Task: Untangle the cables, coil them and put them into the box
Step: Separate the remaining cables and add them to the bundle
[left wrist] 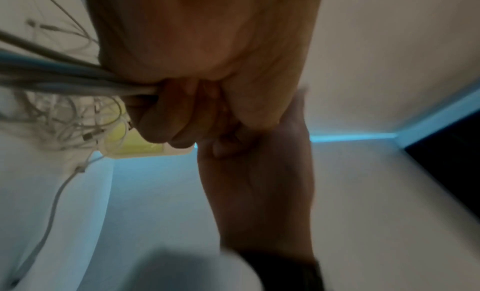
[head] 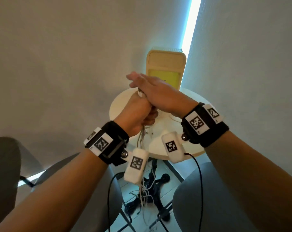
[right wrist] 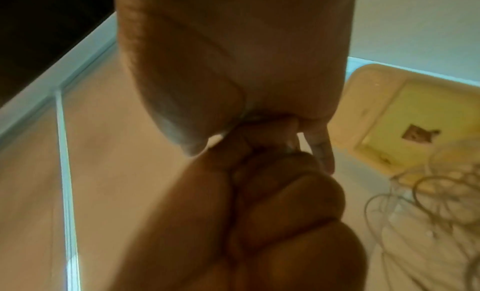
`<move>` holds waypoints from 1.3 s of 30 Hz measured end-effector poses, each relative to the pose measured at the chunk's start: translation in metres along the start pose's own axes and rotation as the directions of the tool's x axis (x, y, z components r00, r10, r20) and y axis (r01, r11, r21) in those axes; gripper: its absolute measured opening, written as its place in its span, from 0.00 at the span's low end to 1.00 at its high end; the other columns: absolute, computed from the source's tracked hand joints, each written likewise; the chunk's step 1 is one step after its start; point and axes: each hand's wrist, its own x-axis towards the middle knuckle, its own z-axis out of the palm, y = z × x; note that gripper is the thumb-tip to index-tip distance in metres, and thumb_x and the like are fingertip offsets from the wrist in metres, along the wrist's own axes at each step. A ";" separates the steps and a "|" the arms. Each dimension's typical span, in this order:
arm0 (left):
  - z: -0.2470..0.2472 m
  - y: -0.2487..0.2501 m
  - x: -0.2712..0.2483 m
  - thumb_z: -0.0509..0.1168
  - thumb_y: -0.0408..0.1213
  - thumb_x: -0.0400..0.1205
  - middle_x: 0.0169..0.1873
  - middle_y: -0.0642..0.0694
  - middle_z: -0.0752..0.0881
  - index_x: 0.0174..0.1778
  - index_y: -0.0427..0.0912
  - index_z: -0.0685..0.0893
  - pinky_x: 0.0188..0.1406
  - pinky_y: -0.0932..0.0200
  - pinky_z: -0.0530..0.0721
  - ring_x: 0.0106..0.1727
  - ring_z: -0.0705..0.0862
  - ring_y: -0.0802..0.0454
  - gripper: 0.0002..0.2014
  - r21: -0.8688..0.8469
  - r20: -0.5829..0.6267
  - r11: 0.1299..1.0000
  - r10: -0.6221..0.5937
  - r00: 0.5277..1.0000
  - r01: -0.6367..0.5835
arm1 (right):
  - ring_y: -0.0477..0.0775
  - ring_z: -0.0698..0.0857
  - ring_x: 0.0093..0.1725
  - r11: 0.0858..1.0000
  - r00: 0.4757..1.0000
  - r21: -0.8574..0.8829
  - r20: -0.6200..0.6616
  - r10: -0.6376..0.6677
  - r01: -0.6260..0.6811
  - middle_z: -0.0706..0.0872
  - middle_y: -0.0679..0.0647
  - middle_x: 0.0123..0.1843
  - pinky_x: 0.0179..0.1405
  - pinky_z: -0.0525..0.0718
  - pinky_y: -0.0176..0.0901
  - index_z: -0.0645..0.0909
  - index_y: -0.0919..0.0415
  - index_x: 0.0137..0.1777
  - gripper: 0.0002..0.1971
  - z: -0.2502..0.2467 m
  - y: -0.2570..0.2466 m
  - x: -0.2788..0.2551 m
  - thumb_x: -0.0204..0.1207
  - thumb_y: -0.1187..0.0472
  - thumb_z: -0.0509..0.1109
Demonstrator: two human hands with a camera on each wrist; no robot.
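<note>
**Cable bundle gripped above the table**

The cables (head: 140, 94) are held as a bundle in the left hand (head: 136, 113), whose fingers are curled round them above the round table (head: 125, 101). Short white ends stick out at the top of the fist, and the long strands hang from below it, past the table edge, toward the floor. In the left wrist view the bundle (left wrist: 64, 80) is seen running out of the fist, with a loose tangle of thin strands beside it. The right hand (head: 156, 91) is laid over the top of the left fist, its fingers straight and pressed together; no strand is seen to be pinched by it. The box (head: 166, 67), open and yellow inside, stands on the far side of the table, beyond both hands. Further loops lie on the table near the box in the right wrist view.
</note>
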 end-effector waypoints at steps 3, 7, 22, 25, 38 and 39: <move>0.001 0.000 -0.003 0.53 0.32 0.93 0.18 0.54 0.68 0.42 0.42 0.71 0.19 0.62 0.60 0.20 0.64 0.58 0.12 0.114 -0.023 0.993 0.007 1.000 -0.004 | 0.44 0.86 0.70 0.999 0.999 -0.032 0.042 -0.011 0.013 0.91 0.48 0.69 0.79 0.79 0.51 0.85 0.52 0.76 0.23 0.000 0.009 0.000 0.95 0.48 0.52; -0.003 -0.002 -0.002 0.52 0.25 0.89 0.18 0.54 0.67 0.40 0.43 0.70 0.20 0.62 0.59 0.20 0.63 0.57 0.14 0.171 -0.012 0.985 -0.032 0.999 0.034 | 0.49 0.86 0.70 0.973 0.996 -0.220 0.065 -0.057 0.070 0.90 0.50 0.70 0.77 0.80 0.54 0.82 0.52 0.78 0.22 -0.004 0.011 0.002 0.95 0.48 0.51; -0.013 -0.016 0.013 0.67 0.34 0.89 0.26 0.48 0.57 0.32 0.52 0.63 0.18 0.62 0.54 0.24 0.52 0.51 0.23 0.001 0.032 1.000 -0.026 0.999 0.026 | 0.56 0.93 0.42 0.956 0.985 -0.252 -0.130 0.118 -0.148 0.93 0.56 0.51 0.41 0.91 0.49 0.88 0.59 0.56 0.18 -0.063 0.061 0.003 0.92 0.47 0.63; -0.019 -0.023 0.015 0.68 0.41 0.90 0.26 0.49 0.58 0.33 0.53 0.62 0.18 0.61 0.56 0.25 0.53 0.51 0.24 -0.028 -0.029 0.999 -0.026 0.999 0.025 | 0.54 0.91 0.37 0.737 0.883 -0.543 -0.018 0.468 -0.402 0.92 0.58 0.49 0.34 0.89 0.45 0.86 0.64 0.55 0.18 -0.078 0.102 -0.010 0.89 0.47 0.68; -0.017 -0.034 0.020 0.67 0.42 0.91 0.26 0.50 0.57 0.32 0.54 0.63 0.18 0.63 0.57 0.24 0.53 0.52 0.24 -0.109 -0.044 0.994 -0.029 0.999 0.024 | 0.62 0.91 0.34 0.690 0.838 -0.490 -0.196 0.509 -0.533 0.89 0.61 0.42 0.24 0.83 0.44 0.84 0.67 0.55 0.08 -0.063 0.168 -0.032 0.86 0.61 0.71; -0.018 -0.035 0.021 0.67 0.42 0.91 0.26 0.49 0.56 0.32 0.54 0.62 0.18 0.63 0.57 0.24 0.53 0.52 0.24 -0.112 -0.050 0.993 -0.029 0.998 0.024 | 0.63 0.92 0.34 0.761 0.851 -0.381 -0.255 0.460 -0.525 0.91 0.62 0.41 0.22 0.83 0.43 0.84 0.67 0.53 0.08 -0.066 0.165 -0.032 0.87 0.61 0.70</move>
